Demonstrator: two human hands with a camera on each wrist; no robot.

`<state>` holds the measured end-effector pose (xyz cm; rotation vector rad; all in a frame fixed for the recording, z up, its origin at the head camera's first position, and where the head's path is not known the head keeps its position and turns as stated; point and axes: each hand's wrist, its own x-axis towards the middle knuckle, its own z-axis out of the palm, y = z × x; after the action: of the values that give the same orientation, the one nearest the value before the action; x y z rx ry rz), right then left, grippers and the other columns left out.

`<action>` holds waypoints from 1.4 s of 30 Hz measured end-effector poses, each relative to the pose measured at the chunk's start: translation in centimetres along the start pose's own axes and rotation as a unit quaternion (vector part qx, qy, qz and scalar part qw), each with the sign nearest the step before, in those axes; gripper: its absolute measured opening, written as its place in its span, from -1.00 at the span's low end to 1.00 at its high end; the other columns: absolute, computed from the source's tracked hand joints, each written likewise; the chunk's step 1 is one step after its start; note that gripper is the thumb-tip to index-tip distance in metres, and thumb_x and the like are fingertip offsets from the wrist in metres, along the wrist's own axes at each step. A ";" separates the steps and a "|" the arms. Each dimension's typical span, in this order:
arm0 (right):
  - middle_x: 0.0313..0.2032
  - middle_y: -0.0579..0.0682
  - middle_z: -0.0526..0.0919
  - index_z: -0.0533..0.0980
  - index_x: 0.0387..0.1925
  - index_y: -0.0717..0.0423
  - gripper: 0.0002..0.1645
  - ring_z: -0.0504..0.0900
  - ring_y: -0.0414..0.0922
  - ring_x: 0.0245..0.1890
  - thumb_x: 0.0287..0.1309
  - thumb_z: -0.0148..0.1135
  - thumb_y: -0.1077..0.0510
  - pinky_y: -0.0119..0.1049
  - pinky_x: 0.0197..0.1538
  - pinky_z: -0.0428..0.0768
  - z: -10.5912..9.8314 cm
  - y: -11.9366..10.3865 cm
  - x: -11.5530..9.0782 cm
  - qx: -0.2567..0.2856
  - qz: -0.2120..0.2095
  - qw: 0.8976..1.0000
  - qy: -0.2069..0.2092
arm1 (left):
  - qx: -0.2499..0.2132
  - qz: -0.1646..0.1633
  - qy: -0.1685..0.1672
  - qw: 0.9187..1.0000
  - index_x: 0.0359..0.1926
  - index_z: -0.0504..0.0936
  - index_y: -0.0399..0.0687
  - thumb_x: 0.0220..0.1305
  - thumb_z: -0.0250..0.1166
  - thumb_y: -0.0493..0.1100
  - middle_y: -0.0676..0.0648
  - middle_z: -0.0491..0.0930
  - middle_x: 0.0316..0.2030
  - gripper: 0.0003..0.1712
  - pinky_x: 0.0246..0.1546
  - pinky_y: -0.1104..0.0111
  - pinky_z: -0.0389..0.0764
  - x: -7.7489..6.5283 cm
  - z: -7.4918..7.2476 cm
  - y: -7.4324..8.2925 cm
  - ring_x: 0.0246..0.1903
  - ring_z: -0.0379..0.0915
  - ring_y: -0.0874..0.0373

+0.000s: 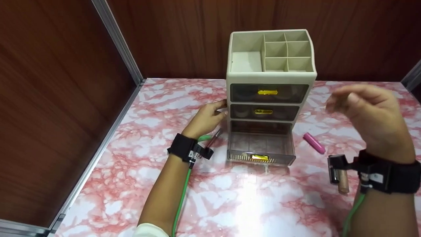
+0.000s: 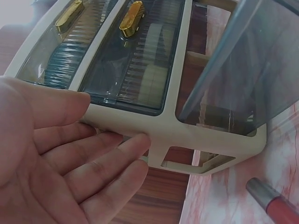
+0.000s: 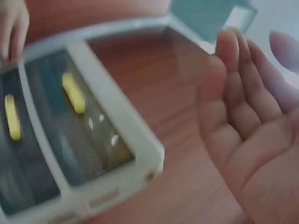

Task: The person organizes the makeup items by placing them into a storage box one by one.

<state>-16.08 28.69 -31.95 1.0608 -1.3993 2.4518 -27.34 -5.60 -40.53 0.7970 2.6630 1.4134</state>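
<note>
1 cream drawer organiser [image 1: 267, 104] standing far on the worktop [image 1: 131, 184], lowest drawer [image 1: 261, 141] out; left hand [image 1: 207, 118] touching its left side, fingers loosely extended; right hand [image 1: 375, 115] raised at right, fingers relaxed, empty.

two hands [image 1: 206, 118] [image 1: 373, 113], one organizer [image 1: 273, 79], three drawers [image 1: 245, 93] [image 1: 245, 112] [image 1: 260, 142]

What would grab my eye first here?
Probably the cream organizer on the pink-marbled table, its clear bottom drawer pulled open. The left fingers seem to touch its side; the right fingers are raised, apart from it. A bright pink tube lies to its right.
</note>
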 end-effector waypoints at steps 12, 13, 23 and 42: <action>-0.19 0.30 0.49 0.37 -0.03 0.43 -0.61 0.52 0.10 -0.19 0.07 0.13 0.38 -0.25 -0.26 0.54 -3.9 6.7 2.7 -0.103 -0.055 0.964 0.239 | 0.007 -0.002 0.009 1.000 0.21 0.34 0.03 0.25 0.10 -0.11 0.04 0.42 0.07 -0.52 -0.11 0.46 0.43 0.8 -0.5 -0.5 -0.06 0.43 0.11; -0.20 0.27 0.49 0.39 -0.03 0.41 -0.61 0.51 0.07 -0.19 0.06 0.14 0.37 -0.26 -0.24 0.54 -4.1 7.4 2.7 -0.118 -0.043 0.961 0.247 | 0.007 -0.001 0.008 1.000 0.21 0.33 0.03 0.25 0.10 -0.11 0.04 0.42 0.07 -0.52 -0.12 0.46 0.43 0.7 -0.5 -0.5 -0.06 0.43 0.13; -0.27 0.16 0.54 0.48 -0.16 0.40 -0.66 0.55 -0.05 -0.26 0.01 0.23 0.28 -0.30 -0.17 0.53 -5.4 10.4 2.8 -0.138 0.035 0.954 0.263 | -0.012 -0.004 0.012 1.000 0.18 0.37 0.11 0.25 0.10 -0.12 0.09 0.45 0.03 -0.55 -0.19 0.45 0.46 0.4 -0.6 -0.8 -0.14 0.48 0.15; -0.30 0.12 0.58 0.52 -0.17 0.31 -0.70 0.53 -0.11 -0.35 0.02 0.24 0.25 -0.40 -0.25 0.51 -4.0 10.2 4.2 -0.320 0.024 0.915 0.244 | 0.291 -0.031 -0.091 0.952 -0.35 0.64 0.04 0.05 0.21 -0.10 0.10 0.57 -0.42 -0.86 -0.38 0.29 0.46 2.1 -0.9 -3.3 -0.41 0.45 0.18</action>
<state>-25.63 25.18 -37.85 0.2493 -1.8295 1.8422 -30.80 -6.84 -42.16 0.8070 2.9369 0.4932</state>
